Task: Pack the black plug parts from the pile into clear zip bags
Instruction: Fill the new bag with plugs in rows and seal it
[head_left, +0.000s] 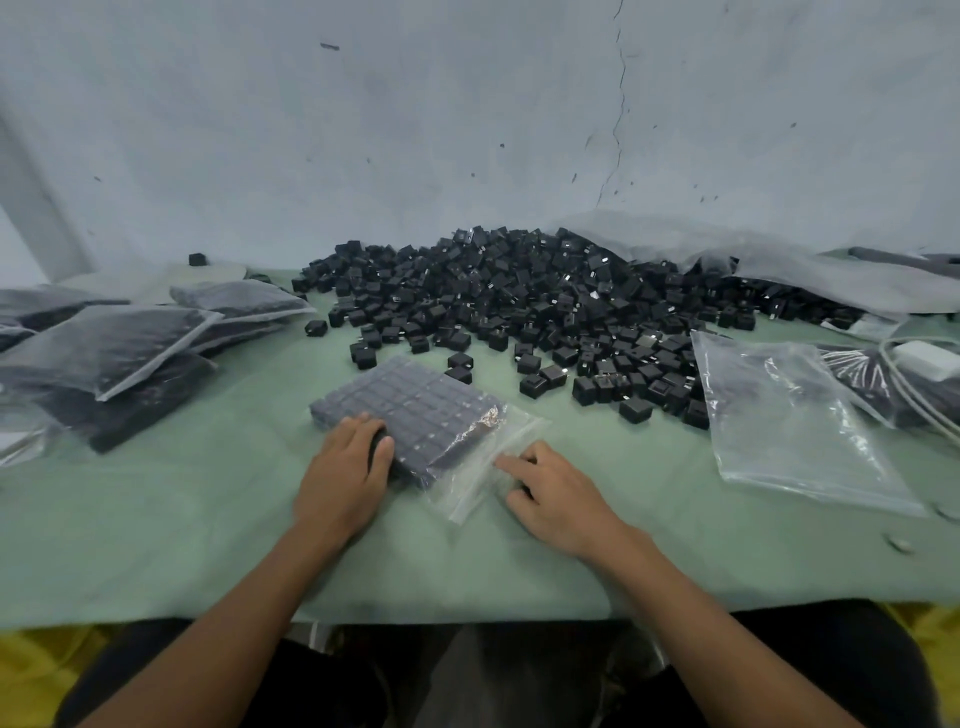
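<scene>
A big pile of black plug parts (519, 301) covers the back middle of the green table (208, 519). In front of it lies a clear zip bag (415, 405) filled with plug parts set in neat rows, its empty mouth end pointing toward me on the right. My left hand (343, 473) grips the bag's near left corner, thumb on top. My right hand (550, 493) rests with its fingertips pressing on the flat plastic mouth end of the same bag.
Several filled bags (104, 353) are stacked at the left. Empty clear zip bags (789, 415) lie at the right, beside a white cable and adapter (924, 358). A large crumpled plastic sack (779, 260) lies behind the pile at the right. The wall stands close behind.
</scene>
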